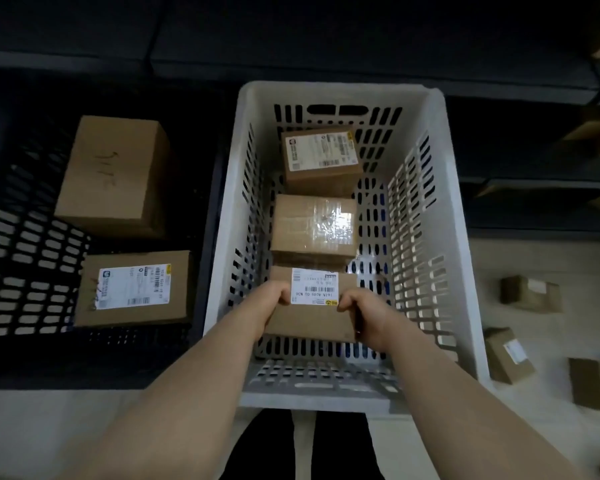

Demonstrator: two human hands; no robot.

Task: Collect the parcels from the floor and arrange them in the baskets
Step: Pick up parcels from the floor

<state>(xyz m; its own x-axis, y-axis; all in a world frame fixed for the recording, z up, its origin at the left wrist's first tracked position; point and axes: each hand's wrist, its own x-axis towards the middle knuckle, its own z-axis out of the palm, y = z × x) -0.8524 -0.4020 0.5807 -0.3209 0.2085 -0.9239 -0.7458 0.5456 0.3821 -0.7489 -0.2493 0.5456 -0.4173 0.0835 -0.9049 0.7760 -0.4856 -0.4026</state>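
Both hands reach down into the white basket [465,306] and hold a labelled cardboard parcel [309,320] at its near end. My left hand [269,303] grips the parcel's left edge; my right hand [364,317] grips its right edge. Beyond it in the same basket lie a taped parcel [314,225] and a labelled parcel [321,157] at the far end. The black basket [21,258] on the left holds a plain parcel [111,174] and a labelled parcel [136,289].
Three loose parcels lie on the pale floor to the right: a parcel [530,294], a parcel [508,355] and a parcel [594,384]. Dark shelving [361,46] runs behind the baskets, with more cartons at the far right. My legs stand just below the white basket.
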